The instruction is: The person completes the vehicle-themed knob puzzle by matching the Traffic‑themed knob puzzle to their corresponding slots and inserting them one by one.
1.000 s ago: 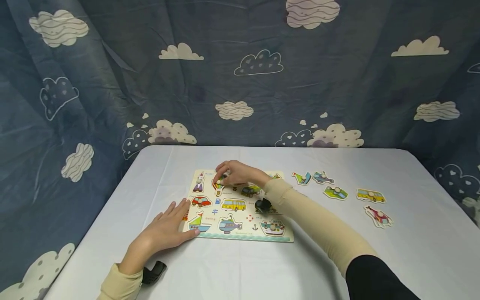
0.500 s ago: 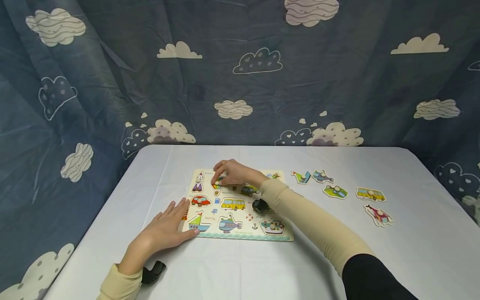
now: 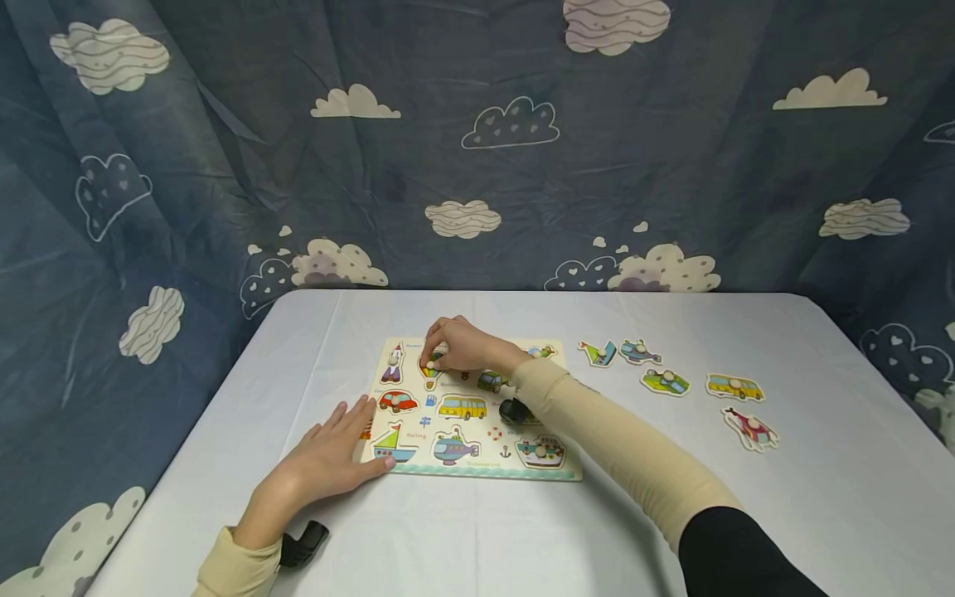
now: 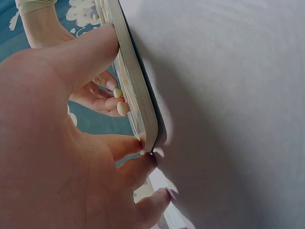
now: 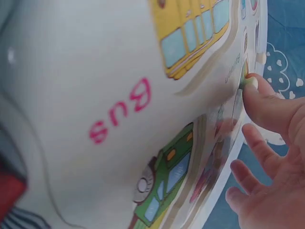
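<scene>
Grip, head view: right hand (image 3: 466, 344) pinches the balloon piece (image 3: 429, 374), thumb and forefinger together on it, at the far edge of the puzzle board (image 3: 492, 473).
Left hand, head view: this hand (image 3: 328, 452) lies with straight fingers along the board's left edge, thumb by the near left corner, gripping nothing.
Rocket and ship, head view: rocket piece (image 3: 391, 365) at the far left corner, just beside the balloon; ship piece (image 3: 540, 453) at the near right corner.
Printed pictures, head view: red car (image 3: 398, 401) by the left edge, yellow bus (image 3: 462, 406) mid-board, submarine (image 3: 451, 448) by the near edge.
Loose pieces, head view: sailboat piece (image 3: 599, 355) and submarine piece (image 3: 640, 352) past the board's far right corner; green piece (image 3: 665, 382), bus piece (image 3: 734, 387) and red piece (image 3: 751, 430) toward the table's right edge.
Table, head view: white table (image 3: 462, 539) under everything, patterned cloth (image 3: 507, 182) behind its far edge.
Board corner, left wrist view: left thumb rests on one edge, fingers touch around the corner; beyond, right fingers hold a knob (image 4: 117, 93).
Lettering, right wrist view: pink "Bus" (image 5: 120, 110) beside a green car (image 5: 167, 172); thumb presses the knob at the far edge.
</scene>
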`<state>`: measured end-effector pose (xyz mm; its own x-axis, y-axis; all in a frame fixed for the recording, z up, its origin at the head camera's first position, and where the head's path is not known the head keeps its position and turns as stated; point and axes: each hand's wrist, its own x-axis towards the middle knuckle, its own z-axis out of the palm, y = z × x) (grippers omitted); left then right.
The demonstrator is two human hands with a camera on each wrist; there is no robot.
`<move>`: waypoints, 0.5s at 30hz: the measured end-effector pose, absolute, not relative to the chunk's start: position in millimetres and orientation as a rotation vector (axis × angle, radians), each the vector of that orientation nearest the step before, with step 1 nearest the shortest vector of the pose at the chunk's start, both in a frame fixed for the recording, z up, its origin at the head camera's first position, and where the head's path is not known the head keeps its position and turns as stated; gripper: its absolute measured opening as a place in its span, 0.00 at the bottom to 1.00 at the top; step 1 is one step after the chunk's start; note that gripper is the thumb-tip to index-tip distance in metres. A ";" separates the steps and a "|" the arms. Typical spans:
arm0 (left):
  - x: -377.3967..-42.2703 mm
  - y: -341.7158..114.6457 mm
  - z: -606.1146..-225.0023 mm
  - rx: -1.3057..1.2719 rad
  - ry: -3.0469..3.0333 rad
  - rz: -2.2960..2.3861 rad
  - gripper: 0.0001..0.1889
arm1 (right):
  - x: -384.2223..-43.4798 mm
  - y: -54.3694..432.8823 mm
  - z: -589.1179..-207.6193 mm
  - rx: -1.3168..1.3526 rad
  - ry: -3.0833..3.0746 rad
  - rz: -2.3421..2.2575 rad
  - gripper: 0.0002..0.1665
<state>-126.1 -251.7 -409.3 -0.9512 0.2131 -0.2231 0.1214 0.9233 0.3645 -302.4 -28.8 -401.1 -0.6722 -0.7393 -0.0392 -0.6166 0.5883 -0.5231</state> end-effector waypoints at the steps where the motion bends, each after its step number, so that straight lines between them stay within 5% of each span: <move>1: -126.3 -251.6 -409.2 0.251 2.825 0.513 0.50 | -302.2 -29.1 -400.6 -1.116 2.575 -0.696 0.08; 15: -126.2 -251.8 -408.8 0.256 2.821 0.503 0.51 | -301.5 -18.2 -398.3 -1.151 2.580 -0.747 0.11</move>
<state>-126.2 -251.8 -408.8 -0.9496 0.2172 -0.2258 0.1258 0.9243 0.3603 -301.5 -18.2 -398.3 -0.6694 -0.7429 0.0071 -0.6318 0.5642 -0.5315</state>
